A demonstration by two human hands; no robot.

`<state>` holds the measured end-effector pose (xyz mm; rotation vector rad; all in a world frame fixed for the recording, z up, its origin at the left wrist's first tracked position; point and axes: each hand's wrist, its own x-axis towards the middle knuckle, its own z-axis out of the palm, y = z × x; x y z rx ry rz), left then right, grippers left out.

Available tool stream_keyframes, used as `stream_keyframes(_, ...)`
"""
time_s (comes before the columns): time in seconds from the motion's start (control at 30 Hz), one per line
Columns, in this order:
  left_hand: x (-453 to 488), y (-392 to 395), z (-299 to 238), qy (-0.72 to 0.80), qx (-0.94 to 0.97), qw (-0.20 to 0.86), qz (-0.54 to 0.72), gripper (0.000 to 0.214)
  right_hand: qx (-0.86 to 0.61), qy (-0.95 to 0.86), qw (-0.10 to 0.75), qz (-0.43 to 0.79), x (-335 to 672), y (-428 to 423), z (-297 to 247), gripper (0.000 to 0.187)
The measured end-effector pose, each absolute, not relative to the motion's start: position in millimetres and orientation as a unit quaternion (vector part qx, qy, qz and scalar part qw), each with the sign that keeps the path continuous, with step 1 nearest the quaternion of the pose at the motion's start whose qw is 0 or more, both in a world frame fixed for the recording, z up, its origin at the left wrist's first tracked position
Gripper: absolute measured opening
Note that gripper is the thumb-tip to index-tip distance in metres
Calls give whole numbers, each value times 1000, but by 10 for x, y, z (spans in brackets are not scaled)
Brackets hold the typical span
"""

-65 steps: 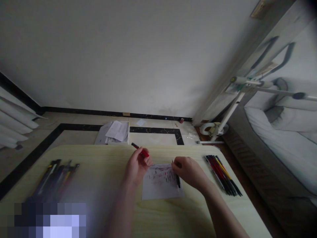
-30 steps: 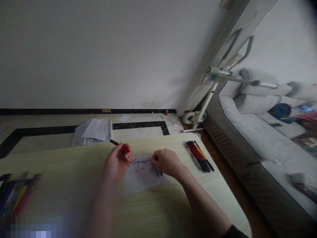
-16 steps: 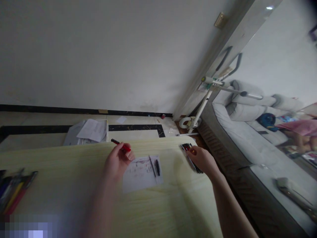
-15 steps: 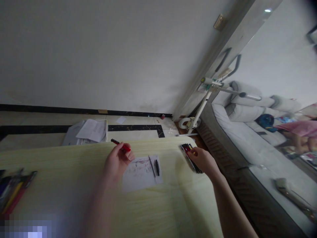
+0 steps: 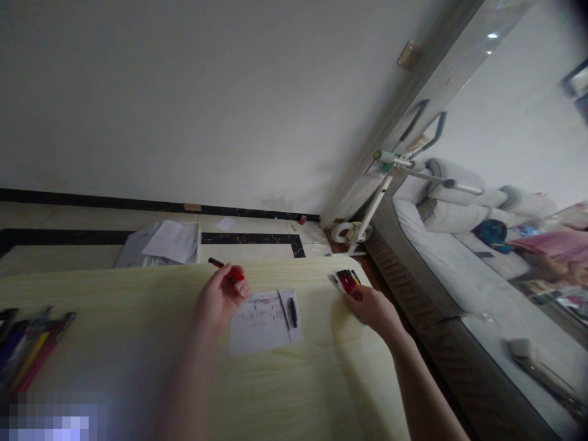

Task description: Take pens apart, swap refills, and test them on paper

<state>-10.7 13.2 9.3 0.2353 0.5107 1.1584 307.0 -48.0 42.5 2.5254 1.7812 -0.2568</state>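
My left hand (image 5: 223, 298) is closed around a red pen (image 5: 236, 274) with a black end, held above the table beside a sheet of paper (image 5: 257, 337). Dark and reddish scribbles cover the upper part of this sheet. On its right side lie a black pen (image 5: 293, 312) and a thin dark stick-like pen (image 5: 283, 311). Near the table's right edge, my right hand (image 5: 374, 309) has its fingers bent onto a row of pens (image 5: 348, 280), black, red and one yellow. The hand hides their lower ends.
Several coloured pens (image 5: 32, 349) lie at the left of the pale wooden table (image 5: 294, 392). Beyond its far edge, papers (image 5: 169, 241) sit in a box on the floor. White exercise equipment (image 5: 379, 196) and a grey sofa (image 5: 441, 257) stand to the right, with a person in pink (image 5: 546, 246) there.
My right hand has slid down the row of pens towards me, uncovering more of their far ends. My left hand keeps the red pen in nearly the same place. The view has shifted slightly.
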Motion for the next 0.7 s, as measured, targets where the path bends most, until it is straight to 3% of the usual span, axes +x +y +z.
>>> stream_keyframes(0.43, -132, 112, 74, 221, 117, 798, 549, 19, 754, 644, 73, -107, 2808, -344, 483, 16)
stream_keyframes(0.7, -138, 115, 71, 218, 101, 797, 553, 18, 650, 756, -23, -67, 2191, 23, 754, 14)
